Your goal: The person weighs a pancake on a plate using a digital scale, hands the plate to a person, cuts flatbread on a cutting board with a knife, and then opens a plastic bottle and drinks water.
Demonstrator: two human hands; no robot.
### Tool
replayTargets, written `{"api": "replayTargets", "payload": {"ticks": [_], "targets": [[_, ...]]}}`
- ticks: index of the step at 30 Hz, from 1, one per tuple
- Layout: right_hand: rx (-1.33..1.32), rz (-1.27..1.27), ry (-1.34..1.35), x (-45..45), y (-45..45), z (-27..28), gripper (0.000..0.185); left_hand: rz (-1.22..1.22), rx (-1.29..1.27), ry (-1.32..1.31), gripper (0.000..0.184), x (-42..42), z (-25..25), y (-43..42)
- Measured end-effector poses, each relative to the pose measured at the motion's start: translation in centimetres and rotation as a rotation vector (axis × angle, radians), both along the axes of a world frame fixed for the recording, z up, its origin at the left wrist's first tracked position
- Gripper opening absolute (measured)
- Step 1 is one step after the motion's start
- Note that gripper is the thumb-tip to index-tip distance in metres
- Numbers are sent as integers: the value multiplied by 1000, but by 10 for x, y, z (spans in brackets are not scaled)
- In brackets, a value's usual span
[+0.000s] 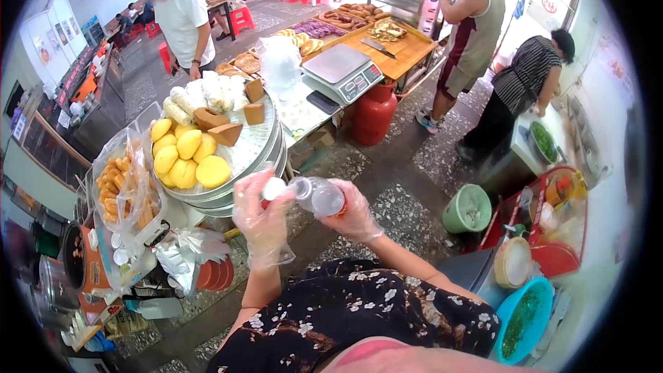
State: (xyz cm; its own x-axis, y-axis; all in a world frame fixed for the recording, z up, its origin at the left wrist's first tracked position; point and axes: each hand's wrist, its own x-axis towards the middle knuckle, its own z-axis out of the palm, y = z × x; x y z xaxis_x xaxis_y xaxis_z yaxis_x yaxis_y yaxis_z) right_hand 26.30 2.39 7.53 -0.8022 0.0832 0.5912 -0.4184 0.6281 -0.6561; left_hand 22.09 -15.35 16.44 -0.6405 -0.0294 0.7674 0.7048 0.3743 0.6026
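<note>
Both my hands wear clear plastic gloves and are raised in front of my chest. My right hand is closed around a clear plastic bottle, which lies tilted on its side with its neck to the left. Just off that neck, my left hand pinches a small white round thing that looks like the bottle's cap. A bit of red shows under it. Beyond my left hand, a round steamer tray holds yellow buns, brown cake pieces and wrapped white food.
Bagged fried dough stands at the left. Ahead are a scale, a phone and a red gas cylinder. A green bucket and blue basin stand at right. Several people are around, one across the steamer.
</note>
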Motion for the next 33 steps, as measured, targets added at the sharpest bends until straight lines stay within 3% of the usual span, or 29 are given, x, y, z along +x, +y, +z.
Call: {"api": "replayTargets", "payload": {"ticks": [3,4,6,7,9,12,14,17,24,26,28,30,33], "targets": [[-20,47,126,-6,14,28,71,-19,370,60,30,5,-2,4],[-38,107,221,-11,19,43,70,-16,369,61,30,5,-5,4],[-83,170,418,-19,21,83,69,-116,555,-184,23,8,-16,0],[-105,205,521,-23,23,102,69,-115,555,-180,23,10,-23,-1],[-140,241,630,-29,28,126,66,-295,578,-614,20,14,-42,-4],[-66,301,839,-41,37,159,60,-338,622,-793,26,18,-92,-10],[-28,314,903,-41,40,180,57,-221,705,-850,28,32,-82,-5],[103,280,986,-40,46,204,52,-278,930,-957,31,37,-96,-18],[200,306,919,-29,48,236,42,-257,1183,-880,31,38,-119,-25],[232,309,955,-31,48,243,42,-328,1155,-867,31,25,-157,-32],[245,308,983,-32,46,248,40,-399,1122,-853,30,27,-145,-26],[232,325,1052,-37,44,253,39,-287,1136,-814,28,39,-124,-18],[230,342,1117,-40,47,263,38,-313,1156,-822,27,39,-127,-17]]}}
